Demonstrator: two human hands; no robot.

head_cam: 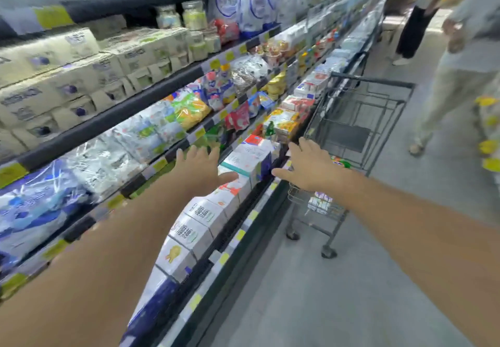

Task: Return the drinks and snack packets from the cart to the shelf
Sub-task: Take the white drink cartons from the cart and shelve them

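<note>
**Hands spread empty between shelf and cart**

Shelving (pixel 151 95) packed with cartons and bagged goods is seen along the left side. Over its lowest tier the left hand (pixel 201 169) is held out with fingers spread, nothing grasped, just above a row of white boxed cartons (pixel 243 162). The right hand (pixel 308 168) is likewise stretched forward, released and empty, near the shelf edge and in front of the cart (pixel 362 119). A few drinks and packets (pixel 322 202) are glimpsed low in the cart basket beneath the right forearm. Two bystanders (pixel 460 57) are seen at far right on the grey floor (pixel 324 292).
</note>
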